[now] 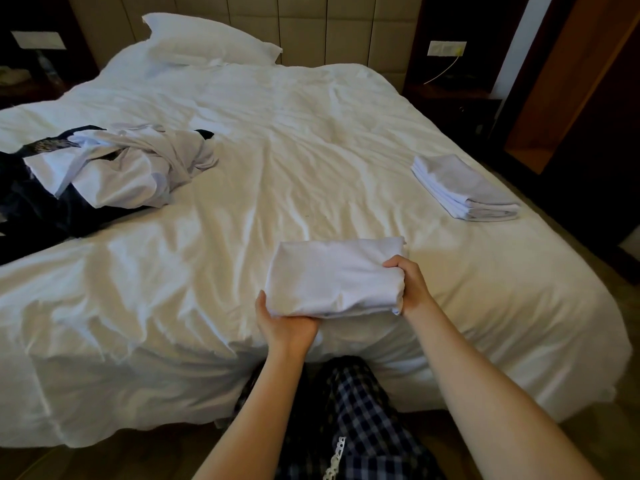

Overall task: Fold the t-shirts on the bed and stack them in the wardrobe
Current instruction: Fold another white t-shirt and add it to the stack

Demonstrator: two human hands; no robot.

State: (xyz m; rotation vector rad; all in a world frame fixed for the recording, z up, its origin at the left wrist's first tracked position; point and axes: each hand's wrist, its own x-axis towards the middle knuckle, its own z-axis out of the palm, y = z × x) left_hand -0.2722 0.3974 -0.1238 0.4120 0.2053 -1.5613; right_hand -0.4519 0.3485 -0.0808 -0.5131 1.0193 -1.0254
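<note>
Left hand [285, 322] and right hand [408, 284] grip opposite ends of the folded t-shirt [334, 277], keeping folds intact; finished stack [464, 187] beyond the right hand, unfolded pile [128, 164] far left

A white pillow [207, 39] lies against a padded beige headboard [329, 26]. To the right stands a dark nightstand [453, 105]. Above it is a pale wall socket [446, 48] with a thin cable [441, 72] hanging from it. Another dark nightstand [27, 88] sits at the far left. Blue checked trousers [363, 410] with a white lace trim [337, 452] fill the bottom edge.
</note>
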